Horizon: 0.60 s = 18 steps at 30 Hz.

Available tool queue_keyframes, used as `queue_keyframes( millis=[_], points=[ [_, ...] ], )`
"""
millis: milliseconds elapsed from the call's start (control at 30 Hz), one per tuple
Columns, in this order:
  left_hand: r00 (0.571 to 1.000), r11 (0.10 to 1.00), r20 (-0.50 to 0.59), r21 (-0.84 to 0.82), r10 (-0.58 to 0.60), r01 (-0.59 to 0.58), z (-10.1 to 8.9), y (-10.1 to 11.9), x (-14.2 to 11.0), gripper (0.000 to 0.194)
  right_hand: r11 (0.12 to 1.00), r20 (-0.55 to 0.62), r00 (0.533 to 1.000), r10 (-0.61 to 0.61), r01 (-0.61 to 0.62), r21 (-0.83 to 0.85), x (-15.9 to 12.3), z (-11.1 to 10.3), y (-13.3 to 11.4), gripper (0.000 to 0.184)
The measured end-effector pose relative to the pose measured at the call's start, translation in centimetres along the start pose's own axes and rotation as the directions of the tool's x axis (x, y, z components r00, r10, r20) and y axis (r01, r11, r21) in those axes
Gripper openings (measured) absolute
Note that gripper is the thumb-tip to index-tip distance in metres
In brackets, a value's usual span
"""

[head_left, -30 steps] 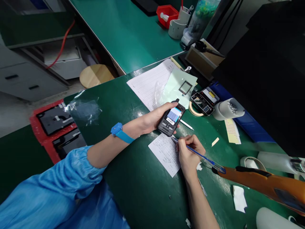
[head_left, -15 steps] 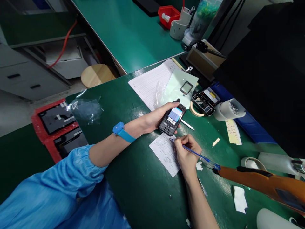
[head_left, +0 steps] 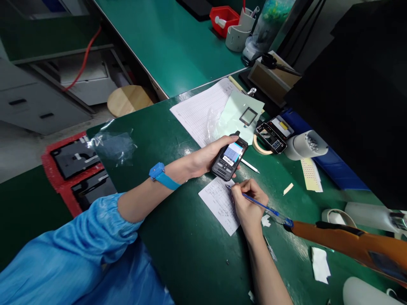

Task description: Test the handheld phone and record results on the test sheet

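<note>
My left hand (head_left: 208, 160) is closed around a black handheld radio (head_left: 228, 159) with a lit screen and a stubby antenna, held face up above the table. My right hand (head_left: 249, 201) pinches a blue pen (head_left: 263, 206), its tip over a small sheet of paper (head_left: 219, 204) covered in handwriting. That sheet lies flat just below the radio, partly under my right hand. A white stylus-like stick (head_left: 250, 166) rests on the table behind the radio.
Beyond the radio lie a ruled form (head_left: 197, 112), a pale green sheet (head_left: 233, 110), a tape roll (head_left: 261, 146) and an opened device (head_left: 271, 136). An orange-handled tool (head_left: 343, 243) juts in from the right. A clear plastic bag (head_left: 116, 146) is at left, near a red tray (head_left: 60, 182).
Almost nothing differs; the whole view has shifted very slightly. Both hands keep their hold on the radio and the pen.
</note>
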<state>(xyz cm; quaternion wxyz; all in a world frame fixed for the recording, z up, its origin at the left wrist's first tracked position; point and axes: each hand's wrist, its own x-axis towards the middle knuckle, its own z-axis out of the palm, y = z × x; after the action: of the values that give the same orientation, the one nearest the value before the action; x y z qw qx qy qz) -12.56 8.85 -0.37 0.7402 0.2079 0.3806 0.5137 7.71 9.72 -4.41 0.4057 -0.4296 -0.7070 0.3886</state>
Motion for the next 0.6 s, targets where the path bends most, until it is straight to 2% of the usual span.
queue_keyframes(
  millis=[600],
  points=[
    [1.000,1.000,0.013,-0.003,0.007,-0.007,-0.02,0.11,-0.11,0.048,1.000,-0.037,0.999,0.009,-0.010,-0.018,0.02,0.05,-0.35,0.033]
  ],
)
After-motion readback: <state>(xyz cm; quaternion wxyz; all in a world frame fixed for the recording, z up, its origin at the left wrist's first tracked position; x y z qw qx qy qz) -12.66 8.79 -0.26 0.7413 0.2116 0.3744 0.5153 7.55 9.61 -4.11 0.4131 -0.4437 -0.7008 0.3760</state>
